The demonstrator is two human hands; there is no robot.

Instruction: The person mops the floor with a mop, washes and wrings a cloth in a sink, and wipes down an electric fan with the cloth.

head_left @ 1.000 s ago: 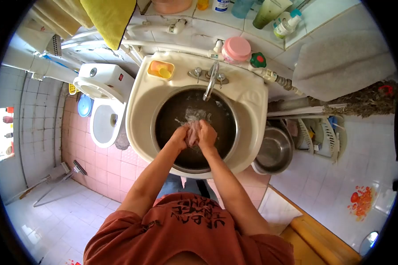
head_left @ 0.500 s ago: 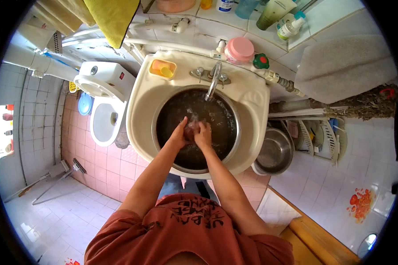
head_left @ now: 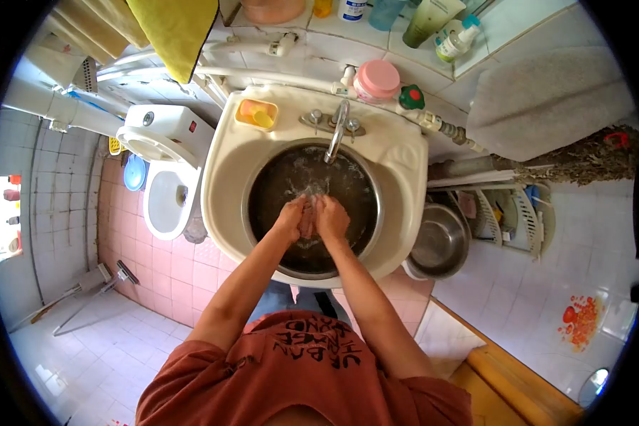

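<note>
Both hands' fingers are bent around a pinkish bundle (head_left: pixel 307 216), the left hand (head_left: pixel 291 216) and right hand (head_left: pixel 331 217) gripping its two sides, though the exact fingertip contact is unclear. Around them, dark water splashes in a round metal basin (head_left: pixel 305 275) set inside a cream sink (head_left: pixel 221 177); a curved faucet (head_left: pixel 341 126) reaches over the basin's far rim.
</note>
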